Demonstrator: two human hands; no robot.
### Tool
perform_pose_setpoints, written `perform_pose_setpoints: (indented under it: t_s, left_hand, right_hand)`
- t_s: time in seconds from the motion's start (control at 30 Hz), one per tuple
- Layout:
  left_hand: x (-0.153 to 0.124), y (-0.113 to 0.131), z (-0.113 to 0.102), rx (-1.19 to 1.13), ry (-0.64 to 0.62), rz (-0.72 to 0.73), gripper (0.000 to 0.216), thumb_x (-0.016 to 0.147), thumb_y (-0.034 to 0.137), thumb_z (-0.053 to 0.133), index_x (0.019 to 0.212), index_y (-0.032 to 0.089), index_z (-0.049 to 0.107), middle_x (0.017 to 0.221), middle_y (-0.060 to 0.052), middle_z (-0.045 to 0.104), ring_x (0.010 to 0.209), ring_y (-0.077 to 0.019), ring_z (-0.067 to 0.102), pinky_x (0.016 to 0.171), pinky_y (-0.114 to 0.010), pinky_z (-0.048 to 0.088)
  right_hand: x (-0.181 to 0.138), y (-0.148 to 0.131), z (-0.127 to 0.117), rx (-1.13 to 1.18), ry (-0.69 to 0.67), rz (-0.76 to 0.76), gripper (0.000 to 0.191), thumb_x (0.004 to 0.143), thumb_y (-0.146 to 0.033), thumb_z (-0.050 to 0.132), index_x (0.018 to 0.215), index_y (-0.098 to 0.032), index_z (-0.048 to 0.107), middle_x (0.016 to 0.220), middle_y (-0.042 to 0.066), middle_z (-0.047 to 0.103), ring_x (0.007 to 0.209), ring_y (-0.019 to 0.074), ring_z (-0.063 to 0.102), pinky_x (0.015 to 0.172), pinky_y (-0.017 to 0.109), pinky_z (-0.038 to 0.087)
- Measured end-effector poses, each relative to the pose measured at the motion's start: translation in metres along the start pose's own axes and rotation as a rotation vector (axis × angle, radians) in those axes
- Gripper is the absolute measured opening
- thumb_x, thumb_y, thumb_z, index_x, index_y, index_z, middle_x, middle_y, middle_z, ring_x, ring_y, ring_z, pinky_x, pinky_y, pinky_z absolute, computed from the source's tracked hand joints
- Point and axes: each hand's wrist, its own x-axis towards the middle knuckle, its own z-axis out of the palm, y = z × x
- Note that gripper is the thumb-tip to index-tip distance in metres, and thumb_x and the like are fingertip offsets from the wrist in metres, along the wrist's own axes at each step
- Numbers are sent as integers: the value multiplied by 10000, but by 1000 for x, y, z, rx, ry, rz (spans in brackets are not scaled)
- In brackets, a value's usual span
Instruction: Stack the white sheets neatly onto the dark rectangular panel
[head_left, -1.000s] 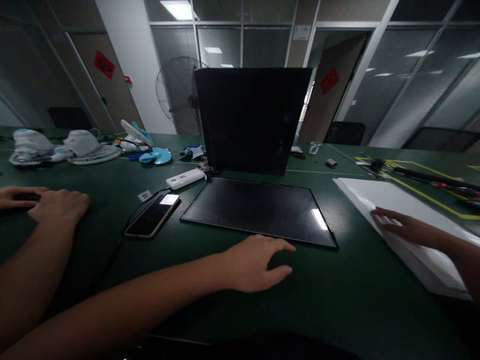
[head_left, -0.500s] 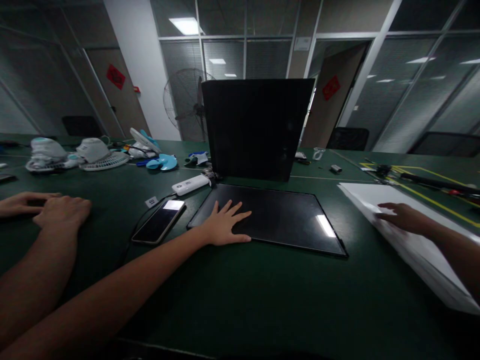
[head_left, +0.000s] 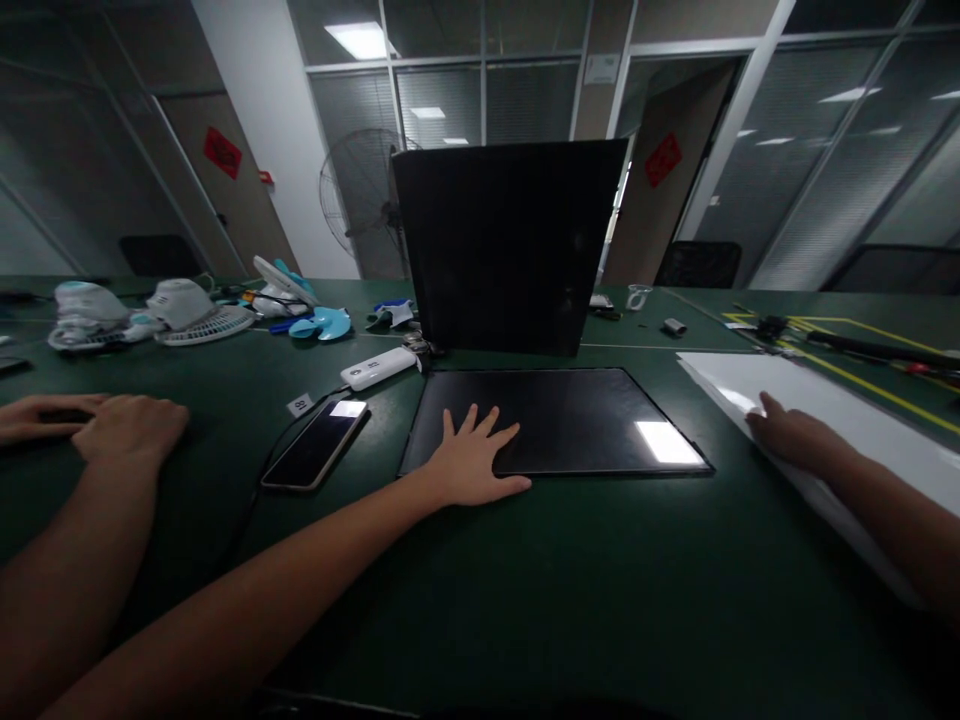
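My left hand (head_left: 480,460) lies flat with spread fingers on the near left part of a thin black screen panel (head_left: 570,410). The panel lies face up on the dark green table, its near edge roughly level in view, with a ceiling light reflected at its right. At the right, my right hand (head_left: 795,435) is closed at the left edge of large white sheets (head_left: 847,400); its thumb side is partly hidden. Behind the panel stands a large black screen-like board (head_left: 510,250), upright and leaning slightly.
Another person's hands (head_left: 131,425) rest on the table at left. Near them lie a phone (head_left: 319,445) and a white power bank (head_left: 379,370) with a cable. Fan parts (head_left: 195,312), a blue fan blade (head_left: 321,323) and a plastic cup (head_left: 637,297) stand farther back.
The panel has turned and shifted slightly right under my left hand, its near edge now level. My right hand has drawn in its fingers at the sheets' edge, and the sheets have shifted a little.
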Motion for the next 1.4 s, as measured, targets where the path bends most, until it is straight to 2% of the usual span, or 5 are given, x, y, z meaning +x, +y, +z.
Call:
perform_pose_setpoints:
  t_s: [0.2,0.43,0.9,1.1,1.4]
  left_hand:
    - [-22,-44,-33,43,-91,205,860,924,722,606,1639,295,392,1746,-87,246,1617,-350,219,1300,-575,165]
    - [-23,-70,-30,71,-108,17,969,882,835,553,1683,422,196,1778,-46,12,1599,-528,-17,1158,-856,-7]
    - [-12,-84,-27,42,-15,117,963,895,771,599,1686,354,242,1780,-70,81,1624,-441,83,1260,-717,53]
    - [1,-108,-7,-184,276,-57,957,987,751,410,1717,207,113,1776,-125,-59,1626,-393,141,1289,-539,249]
    - [-2,-97,-15,-67,90,4,759,973,782,455,1620,386,422,1786,-8,52,1630,-412,98,1294,-661,113]
  right_hand:
    - [-22,-23,-19,-40,-62,69,815,1003,-578,198,1582,-40,397,1338,364,602,1140,454,668,961,593,491]
    - [-49,-46,-42,-106,-7,61,729,990,-475,285,1622,-117,351,1387,314,588,1119,455,666,851,574,543]
    - [-128,-154,-112,-95,333,-305,624,1059,-386,192,1619,-190,385,1452,214,590,1167,414,656,908,587,577]
    - [-140,-190,-78,78,-63,-715,602,1037,-413,384,1626,-297,439,1543,82,554,1340,321,584,1134,570,492]
    - [-158,-212,-61,252,-288,-956,667,1057,-566,443,1684,-391,295,1731,-22,247,1598,312,220,1305,625,210]
